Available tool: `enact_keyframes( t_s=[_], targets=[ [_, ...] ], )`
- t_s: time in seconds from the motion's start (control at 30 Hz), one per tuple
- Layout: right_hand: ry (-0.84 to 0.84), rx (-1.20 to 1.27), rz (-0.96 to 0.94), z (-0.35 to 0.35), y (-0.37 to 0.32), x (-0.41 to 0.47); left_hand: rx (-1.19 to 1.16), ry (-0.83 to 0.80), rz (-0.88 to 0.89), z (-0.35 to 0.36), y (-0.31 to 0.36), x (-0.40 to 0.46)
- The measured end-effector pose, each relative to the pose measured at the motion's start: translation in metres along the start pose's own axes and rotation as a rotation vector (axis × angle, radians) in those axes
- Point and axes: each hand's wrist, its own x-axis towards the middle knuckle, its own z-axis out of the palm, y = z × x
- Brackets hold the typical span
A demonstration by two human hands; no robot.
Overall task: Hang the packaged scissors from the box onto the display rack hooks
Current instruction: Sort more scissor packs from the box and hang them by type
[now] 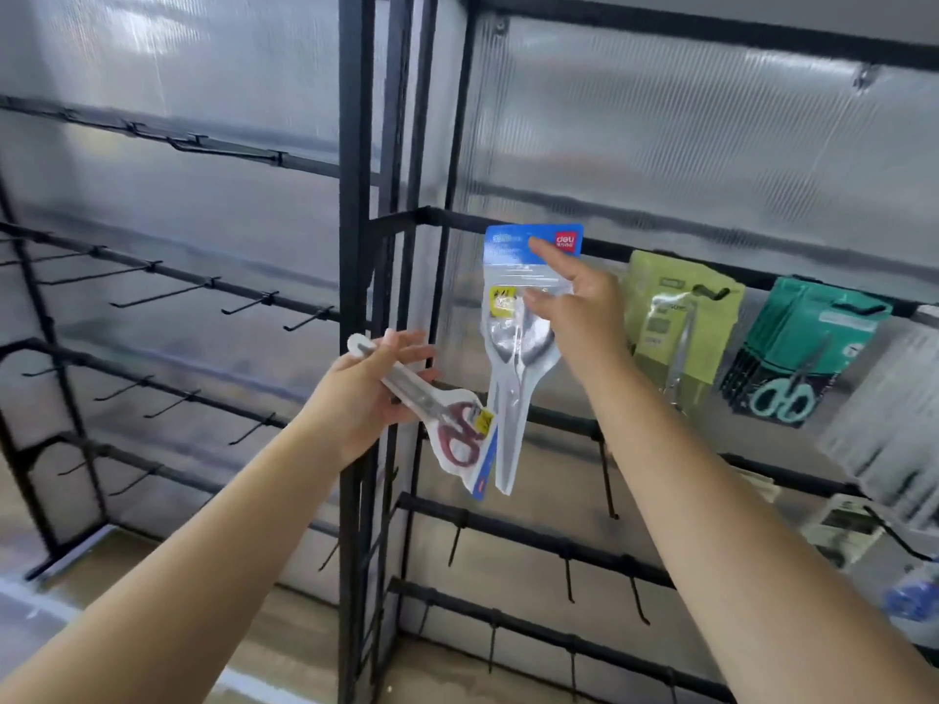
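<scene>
My right hand (574, 307) holds a packaged pair of silver scissors (513, 398) by its blue header card, forefinger stretched up over the card and thumb on the clear pouch. The pack hangs upright against the black crossbar (457, 218) of the right display rack, blades pointing down. My left hand (376, 388) grips a second pack, red-handled scissors (457, 434), by the blade end, tilted with the handles low and to the right, just left of the first pack. The box is out of view.
Green scissor packs (676, 317) and teal packs (803, 353) hang on hooks to the right of my right hand. More goods sit lower right. The left rack (167, 292) has several bare hooks. A black upright post (355, 246) stands between the racks.
</scene>
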Motion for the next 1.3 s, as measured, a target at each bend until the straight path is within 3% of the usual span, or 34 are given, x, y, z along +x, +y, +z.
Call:
enact_keyframes(
  t_s=[0.2, 0.37, 0.53, 0.63, 0.77, 0.87, 0.97, 1.03, 1.1, 1.2, 1.3],
  targets=[
    [0.131, 0.037, 0.037, 0.006, 0.012, -0.001, -0.021, -0.030, -0.006, -0.006, 0.001, 0.015],
    [0.143, 0.038, 0.105, 0.011, 0.024, 0.008, -0.054, -0.050, 0.004, -0.017, 0.006, 0.018],
    [0.117, -0.063, 0.229, 0.012, 0.034, 0.023, -0.079, -0.027, 0.024, -0.033, 0.017, 0.016],
    [0.116, -0.218, 0.208, 0.015, 0.052, 0.009, -0.117, 0.020, 0.013, -0.045, 0.019, 0.013],
    [0.222, -0.307, 0.280, 0.032, 0.079, -0.038, -0.266, 0.091, 0.031, -0.051, 0.019, 0.007],
    [0.223, -0.135, 0.500, 0.046, 0.089, -0.069, -0.464, 0.140, 0.043, -0.049, 0.016, 0.002],
    [0.134, 0.429, 0.829, 0.045, 0.072, -0.075, -0.597, 0.156, 0.044, -0.044, 0.007, -0.003],
    [0.119, 0.665, 0.783, 0.040, 0.061, -0.072, -0.654, 0.161, 0.027, -0.041, -0.002, -0.010],
    [0.247, 0.739, 0.634, 0.037, 0.049, -0.067, -0.630, 0.144, -0.020, -0.039, -0.012, -0.017],
    [0.400, 0.678, 0.458, 0.026, 0.030, -0.054, -0.249, 0.137, -0.135, -0.034, -0.030, -0.025],
    [0.433, 0.572, 0.267, 0.010, 0.015, -0.029, 0.052, 0.263, -0.237, -0.028, -0.036, -0.025]
  ],
)
